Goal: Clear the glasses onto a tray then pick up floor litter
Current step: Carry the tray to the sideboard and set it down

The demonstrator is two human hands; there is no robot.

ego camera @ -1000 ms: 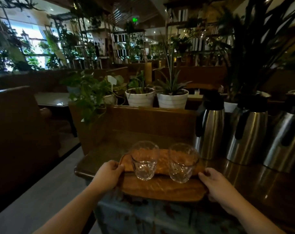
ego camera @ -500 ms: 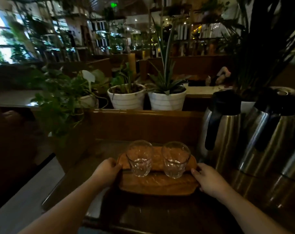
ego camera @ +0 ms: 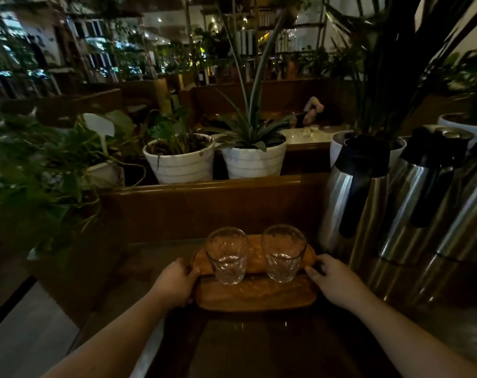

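A wooden tray [ego camera: 255, 296] rests on a dark counter [ego camera: 259, 347] in the head view. Two empty clear glasses stand upright on it, one on the left [ego camera: 227, 256] and one on the right [ego camera: 283, 253]. My left hand [ego camera: 176, 283] grips the tray's left edge. The tray's right edge is held by my right hand [ego camera: 334, 282], fingers curled around it. No floor litter is visible.
Several steel thermos jugs [ego camera: 352, 192] crowd the counter just right of the tray. Behind it a wooden partition [ego camera: 218, 203] carries white plant pots [ego camera: 180, 159] and leafy plants [ego camera: 41, 181]. Grey floor [ego camera: 27, 336] shows at the lower left.
The tray with both glasses has moved forward from the counter's front edge to further in, near the jugs. Both hands have kept their hold on its edges.
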